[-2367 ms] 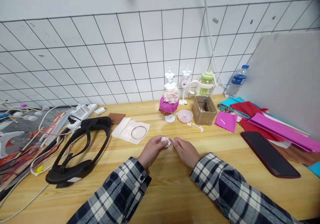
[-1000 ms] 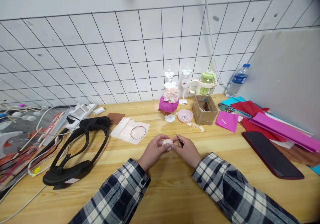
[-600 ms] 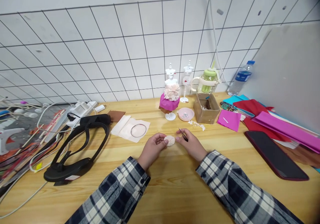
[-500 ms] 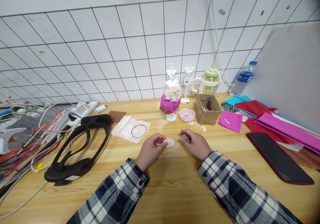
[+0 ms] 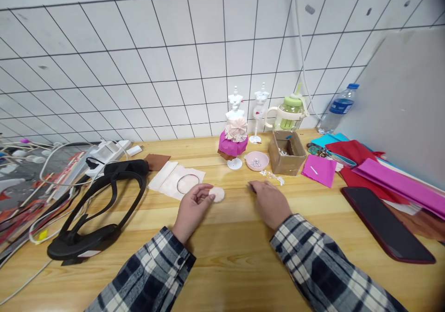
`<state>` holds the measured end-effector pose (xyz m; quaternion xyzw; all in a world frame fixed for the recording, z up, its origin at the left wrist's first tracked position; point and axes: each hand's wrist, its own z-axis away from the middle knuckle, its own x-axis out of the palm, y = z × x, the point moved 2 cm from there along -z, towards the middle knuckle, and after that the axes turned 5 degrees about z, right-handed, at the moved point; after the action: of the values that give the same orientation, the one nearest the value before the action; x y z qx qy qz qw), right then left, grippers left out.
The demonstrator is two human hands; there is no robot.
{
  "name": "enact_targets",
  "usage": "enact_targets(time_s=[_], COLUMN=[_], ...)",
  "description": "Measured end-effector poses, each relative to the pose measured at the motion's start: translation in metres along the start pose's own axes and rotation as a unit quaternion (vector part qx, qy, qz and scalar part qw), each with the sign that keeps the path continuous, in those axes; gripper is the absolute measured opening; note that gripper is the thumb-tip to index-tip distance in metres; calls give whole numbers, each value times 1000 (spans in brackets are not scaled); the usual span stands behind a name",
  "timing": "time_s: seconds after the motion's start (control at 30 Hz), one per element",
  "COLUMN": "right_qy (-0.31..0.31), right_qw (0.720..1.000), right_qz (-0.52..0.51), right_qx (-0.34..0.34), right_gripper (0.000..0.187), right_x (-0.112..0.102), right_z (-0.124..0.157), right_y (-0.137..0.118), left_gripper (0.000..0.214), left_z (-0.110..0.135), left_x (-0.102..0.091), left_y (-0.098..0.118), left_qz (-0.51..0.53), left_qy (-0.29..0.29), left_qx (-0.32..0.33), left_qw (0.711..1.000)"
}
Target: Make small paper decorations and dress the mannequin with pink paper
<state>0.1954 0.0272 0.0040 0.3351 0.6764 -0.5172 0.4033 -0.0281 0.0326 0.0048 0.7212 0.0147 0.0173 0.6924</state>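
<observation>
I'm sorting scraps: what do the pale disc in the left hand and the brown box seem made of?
Pale disc: flat, matte, perhaps paper or fabric; texture too small to tell. Brown box: probably cardboard; stiff tan walls, slight sheen.

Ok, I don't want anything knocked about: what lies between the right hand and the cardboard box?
In the head view, small white scraps lie on the wooden tabletop between the right hand and the cardboard box.
</observation>
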Motion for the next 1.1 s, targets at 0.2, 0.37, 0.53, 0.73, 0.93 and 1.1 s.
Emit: enact_targets(time_s=[0.2,0.37,0.53,0.73,0.93,1.1], right_qy=[-168,122,-70,112,-110,52], right_qw=[836,880,767,784,731,892], right_qz=[-523,-442,-627,-588,-659,-435], right_qx=[10,127,117,164,139,115], right_gripper=[30,37,29,34,27,26], right_x=[26,5,10,1,18,-8], right_z=[11,-4,-6,-11,-8,-13], right_y=[-30,20,25,48,15,43], left_gripper=[37,41,55,54,23,5], left_z=[-2,0,4,8,8,0], left_x=[-15,-5,13,15,48,65], left_y=[8,4,2,-3,-3,-1], left_qz=[33,22,41,-16,-181,-340], left_qy=[151,95,97,24,-174,-224], left_qx=[111,68,75,48,84,210], left_qw=[982,993,992,998,964,889])
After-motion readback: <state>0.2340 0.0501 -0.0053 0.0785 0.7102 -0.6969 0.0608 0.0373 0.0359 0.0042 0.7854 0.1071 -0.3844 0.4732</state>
